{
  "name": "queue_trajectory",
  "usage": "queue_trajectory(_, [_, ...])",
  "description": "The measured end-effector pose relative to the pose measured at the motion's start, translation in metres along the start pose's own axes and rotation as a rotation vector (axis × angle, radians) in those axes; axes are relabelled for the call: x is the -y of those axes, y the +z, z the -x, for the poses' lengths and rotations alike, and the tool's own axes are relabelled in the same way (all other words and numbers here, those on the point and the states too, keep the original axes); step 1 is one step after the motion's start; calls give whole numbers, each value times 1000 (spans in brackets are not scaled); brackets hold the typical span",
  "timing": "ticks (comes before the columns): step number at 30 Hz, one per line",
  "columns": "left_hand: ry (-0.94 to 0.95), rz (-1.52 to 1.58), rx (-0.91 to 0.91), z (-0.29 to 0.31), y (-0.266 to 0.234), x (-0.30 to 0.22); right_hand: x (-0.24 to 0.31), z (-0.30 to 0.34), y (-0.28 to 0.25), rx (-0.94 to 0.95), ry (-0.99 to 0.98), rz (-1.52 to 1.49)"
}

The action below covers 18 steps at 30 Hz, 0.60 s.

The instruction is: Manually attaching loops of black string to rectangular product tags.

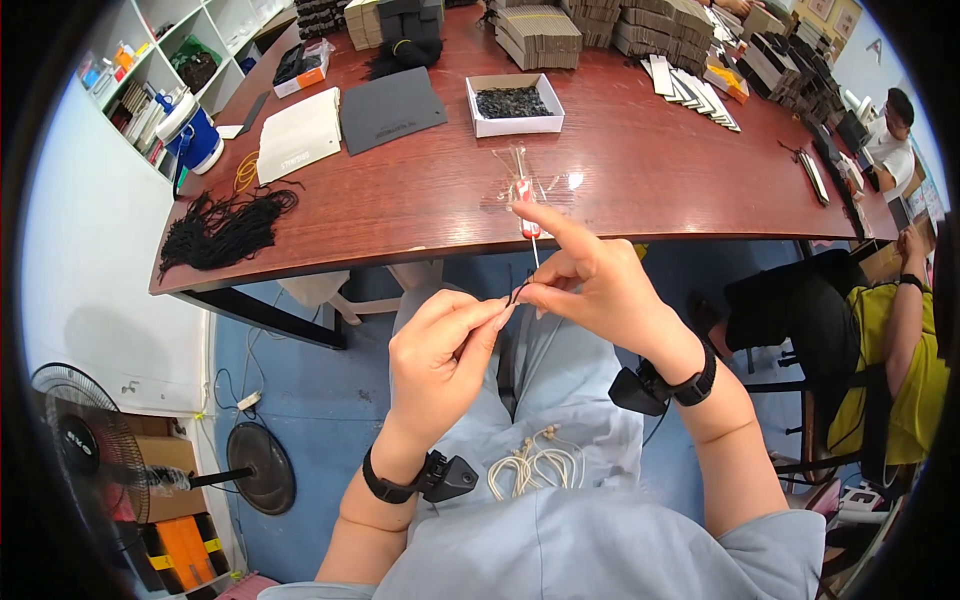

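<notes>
In front of the table edge, my left hand (440, 345) pinches a short piece of thin black cord (517, 292) between thumb and forefinger. My right hand (600, 285) grips the cord's other side with its thumb against a bent finger, while its forefinger points away. Just beyond them, a tool with a red and white handle (528, 210) lies at the edge under clear tape, its thin metal shaft (536, 252) reaching toward my fingers. Whether the cord touches the shaft is hidden by my right fingers. A coil of cream cord (535, 470) rests on my lap.
Black cords (225, 230) lie heaped at the table's left end. Farther back are a white box (514, 122) of small black pieces, a dark sheet (392, 110), a cream sheet (300, 137) and cardboard stacks (538, 38). A person in yellow (890, 360) sits at right; a fan (85, 445) stands left.
</notes>
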<state>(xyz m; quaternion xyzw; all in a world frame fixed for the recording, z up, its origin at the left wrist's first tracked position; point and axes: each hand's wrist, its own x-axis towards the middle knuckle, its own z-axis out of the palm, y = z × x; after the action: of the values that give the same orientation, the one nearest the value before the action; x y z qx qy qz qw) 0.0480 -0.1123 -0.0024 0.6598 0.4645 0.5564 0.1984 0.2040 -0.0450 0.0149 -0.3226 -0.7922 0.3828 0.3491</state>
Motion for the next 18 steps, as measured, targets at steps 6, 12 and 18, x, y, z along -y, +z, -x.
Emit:
queue_trajectory(6, [62, -110, 35, -1, 1, -2, -1, 1, 2, -19, -94, 137])
queue_trajectory(12, [86, -162, 7, 0, 1, 0, -2, 1, 1, -20, -123, 178])
queue_trajectory(18, [91, -190, 50, 0, 0, 0, -2, 1, 2, -15, -271, 381])
